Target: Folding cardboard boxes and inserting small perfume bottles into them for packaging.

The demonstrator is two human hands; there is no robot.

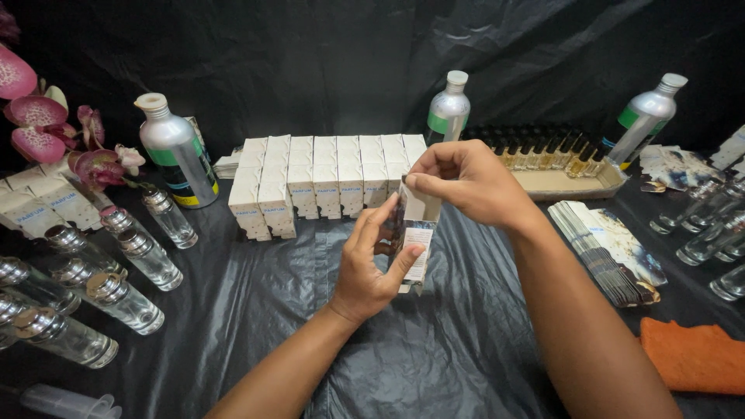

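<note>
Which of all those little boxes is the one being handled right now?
Start at the block of white boxes standing upright in rows mid-table. Just in front, the left hand holds one small carton above the black sheet. Unlike the others, its top flap is open, pinched by the right hand.

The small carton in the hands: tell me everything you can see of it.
The small carton is a slim white cardboard box with a dark patterned face and a pale label panel. It stands upright, held above the black sheet. The left hand grips its lower body; the right hand pinches its open top flap.
</note>
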